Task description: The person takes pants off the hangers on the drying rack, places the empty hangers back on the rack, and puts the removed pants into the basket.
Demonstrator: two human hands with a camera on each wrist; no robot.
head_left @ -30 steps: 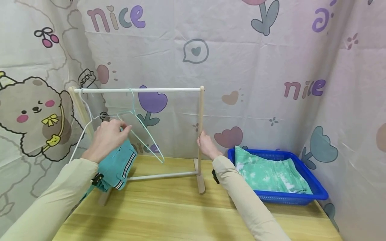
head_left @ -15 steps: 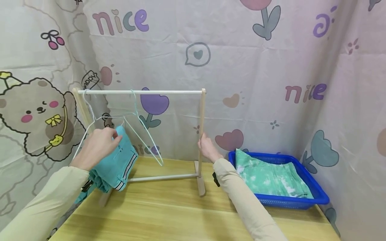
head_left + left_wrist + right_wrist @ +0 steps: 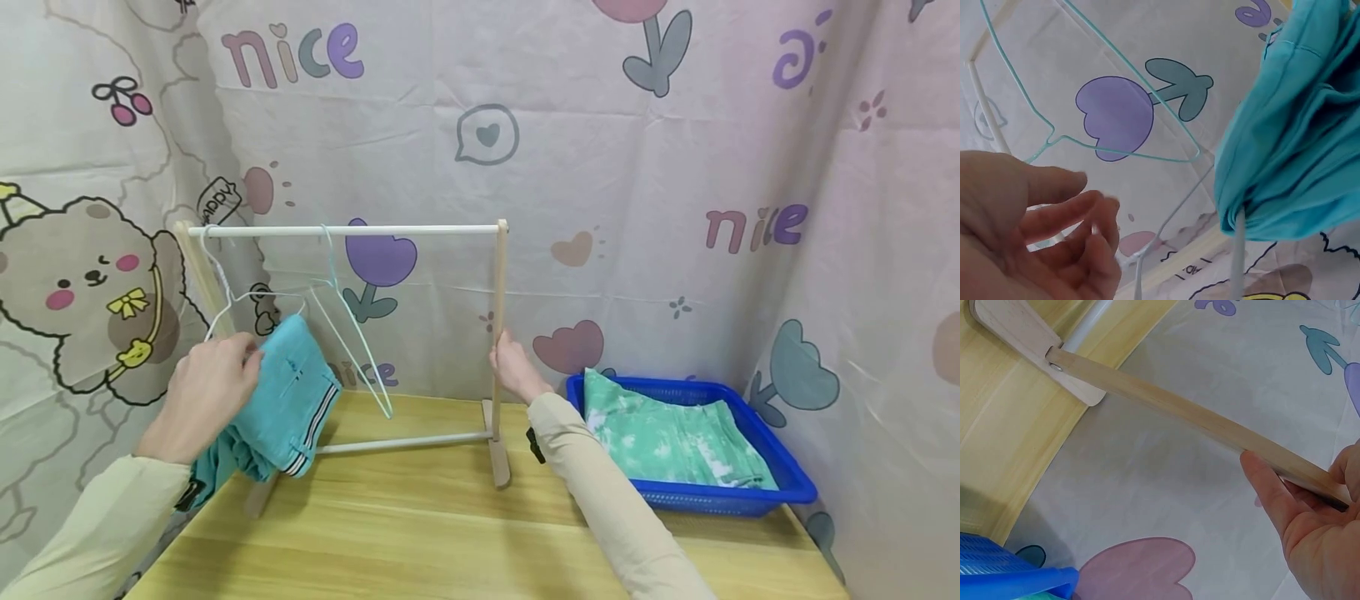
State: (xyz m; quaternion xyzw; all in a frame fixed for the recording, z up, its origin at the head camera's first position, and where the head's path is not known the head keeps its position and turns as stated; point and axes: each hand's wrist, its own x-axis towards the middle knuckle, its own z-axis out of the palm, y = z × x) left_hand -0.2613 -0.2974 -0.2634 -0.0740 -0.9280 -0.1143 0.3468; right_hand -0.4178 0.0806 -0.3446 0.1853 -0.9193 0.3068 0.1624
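Teal pants [image 3: 288,392] with a black-and-white striped trim hang from a white hanger [image 3: 222,283] at the left end of the clothes rack [image 3: 405,230]. In the left wrist view a hanger arm runs into the bunched teal cloth [image 3: 1291,144]. My left hand [image 3: 213,392] is just left of the pants, fingers loosely curled with nothing between them. My right hand [image 3: 516,367] grips the rack's right wooden post [image 3: 1172,406], thumb and fingers on either side. A mint-green hanger [image 3: 352,312] hangs bare from the bar, right of the pants.
On the right stands a blue plastic basket [image 3: 705,500] holding folded green-and-white tie-dye cloth [image 3: 667,437]. Rack and basket stand on a wood-grain table [image 3: 450,533]. A printed curtain [image 3: 637,192] surrounds the table at the back and sides.
My left hand has moved left and down, off the top of the pants, uncovering more of them. The mint-green hanger has swung slightly. My right hand has stayed on the post.
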